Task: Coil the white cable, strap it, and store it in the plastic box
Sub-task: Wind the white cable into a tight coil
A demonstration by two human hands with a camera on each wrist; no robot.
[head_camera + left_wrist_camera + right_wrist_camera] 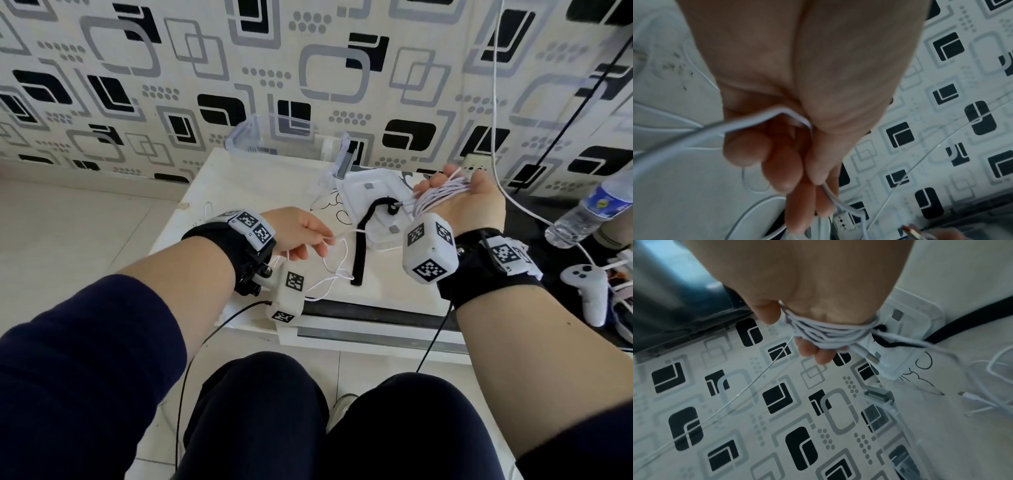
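Observation:
The white cable (330, 274) trails loose over the white table, and most of it is wound as a coil (436, 198) round my right hand (455, 192), which grips it, palm turned up. In the right wrist view the coil (824, 332) wraps the fingers (813, 352), and a plug end (966, 395) lies on the table. My left hand (325, 240) pinches the loose cable (748, 123) between thumb and fingers. A black strap (359, 253) lies across the clear box lid (376, 185). The clear plastic box (253, 133) stands open at the back by the wall.
The small white table (239, 185) stands against a patterned wall. On the right are a water bottle (589, 212), a white game controller (585, 287) and a hanging white cord (496, 102). A wall socket (474, 166) sits behind my right hand. My knees are below the table's front edge.

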